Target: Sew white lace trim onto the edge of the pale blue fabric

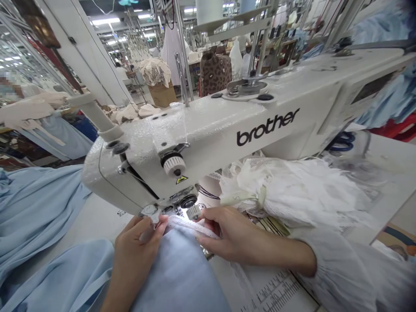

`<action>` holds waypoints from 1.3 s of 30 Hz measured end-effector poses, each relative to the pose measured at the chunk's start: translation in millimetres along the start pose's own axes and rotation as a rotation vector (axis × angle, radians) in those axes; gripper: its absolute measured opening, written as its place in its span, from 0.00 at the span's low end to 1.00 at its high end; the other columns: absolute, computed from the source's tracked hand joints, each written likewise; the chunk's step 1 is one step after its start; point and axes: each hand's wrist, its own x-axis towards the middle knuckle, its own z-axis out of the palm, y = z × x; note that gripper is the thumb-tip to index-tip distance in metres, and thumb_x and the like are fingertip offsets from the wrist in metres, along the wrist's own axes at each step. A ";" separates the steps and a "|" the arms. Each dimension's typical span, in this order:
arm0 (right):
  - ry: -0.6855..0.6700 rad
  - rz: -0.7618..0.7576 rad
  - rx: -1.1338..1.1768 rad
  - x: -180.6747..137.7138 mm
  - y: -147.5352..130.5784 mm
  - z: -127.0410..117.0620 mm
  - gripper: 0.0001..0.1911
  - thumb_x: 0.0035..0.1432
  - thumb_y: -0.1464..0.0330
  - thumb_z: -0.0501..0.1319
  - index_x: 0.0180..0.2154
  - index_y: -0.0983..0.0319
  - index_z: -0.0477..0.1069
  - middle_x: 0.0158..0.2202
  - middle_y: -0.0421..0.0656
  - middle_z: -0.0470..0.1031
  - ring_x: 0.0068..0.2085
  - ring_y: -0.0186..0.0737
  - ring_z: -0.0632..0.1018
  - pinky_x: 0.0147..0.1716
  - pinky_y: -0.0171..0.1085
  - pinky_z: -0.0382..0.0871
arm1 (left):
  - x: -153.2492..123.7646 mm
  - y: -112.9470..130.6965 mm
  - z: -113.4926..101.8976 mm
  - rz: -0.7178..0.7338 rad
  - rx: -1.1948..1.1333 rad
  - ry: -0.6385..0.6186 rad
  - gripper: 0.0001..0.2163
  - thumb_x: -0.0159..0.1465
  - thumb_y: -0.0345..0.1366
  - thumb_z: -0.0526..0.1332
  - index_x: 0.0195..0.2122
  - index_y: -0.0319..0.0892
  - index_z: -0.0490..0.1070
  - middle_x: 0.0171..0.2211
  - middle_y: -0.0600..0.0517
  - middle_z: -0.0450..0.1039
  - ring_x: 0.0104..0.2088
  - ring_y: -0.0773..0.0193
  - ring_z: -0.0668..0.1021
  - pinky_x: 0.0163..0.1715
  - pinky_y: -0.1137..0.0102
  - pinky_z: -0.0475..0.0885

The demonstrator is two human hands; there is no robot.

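Observation:
A white sewing machine [208,134] stands in front of me, its lit needle area just beyond my fingertips. Light blue fabric [185,273] runs from under the needle area down toward me. Along its upper edge lies a strip of white lace trim [191,226]. My left hand [139,247] pinches the fabric's edge to the left of the presser foot. My right hand [227,234] grips the lace trim between thumb and fingers, to the right of the foot. The needle tip itself is hidden behind the machine head and my fingers.
Bundled white lace [292,186] lies under the machine arm on the right. More blue fabric [39,229] spreads over the table's left side. Blue-handled scissors [342,141] rest at the back right. A printed ruler scale [276,294] marks the table near my right forearm.

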 end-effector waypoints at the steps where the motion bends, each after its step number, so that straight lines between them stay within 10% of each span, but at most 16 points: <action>1: -0.007 -0.012 -0.008 0.1 0.0 -0.9 0.14 0.50 0.72 0.67 0.23 0.62 0.61 0.19 0.31 0.61 0.22 0.27 0.64 0.21 0.30 0.52 | -0.4 -0.1 -0.5 0.018 0.005 -0.007 0.11 0.56 0.49 0.63 0.32 0.49 0.79 0.30 0.54 0.75 0.27 0.65 0.72 0.28 0.70 0.67; 6: 0.018 -0.094 -0.068 2.4 4.0 -1.6 0.22 0.58 0.66 0.65 0.20 0.63 0.55 0.18 0.31 0.56 0.22 0.27 0.60 0.22 0.32 0.49 | -1.2 0.5 -0.8 0.065 0.007 -0.038 0.08 0.56 0.46 0.62 0.29 0.52 0.78 0.33 0.58 0.77 0.32 0.67 0.77 0.33 0.75 0.70; 12: 0.095 -0.219 -0.233 0.7 14.4 10.8 0.08 0.66 0.70 0.57 0.33 0.64 0.70 0.33 0.41 0.67 0.32 0.32 0.68 0.30 0.32 0.58 | 0.0 -4.6 1.0 0.051 0.033 -0.060 0.08 0.57 0.44 0.61 0.31 0.49 0.78 0.34 0.57 0.77 0.30 0.68 0.77 0.27 0.75 0.70; 19: -0.005 -0.330 -0.575 -9.1 17.6 14.8 0.12 0.61 0.79 0.56 0.45 0.63 0.70 0.37 0.44 0.67 0.26 0.34 0.60 0.21 0.35 0.43 | 2.1 -8.9 -0.1 0.096 0.063 -0.045 0.08 0.58 0.43 0.61 0.30 0.48 0.78 0.34 0.56 0.78 0.35 0.64 0.80 0.26 0.75 0.70; 39: -0.064 -0.424 -0.823 -16.4 8.3 14.5 0.10 0.62 0.78 0.55 0.46 0.66 0.67 0.36 0.45 0.68 0.24 0.38 0.64 0.18 0.40 0.45 | -1.8 1.4 2.4 0.302 0.061 0.078 0.09 0.60 0.39 0.59 0.29 0.54 0.80 0.32 0.55 0.79 0.35 0.64 0.81 0.33 0.75 0.75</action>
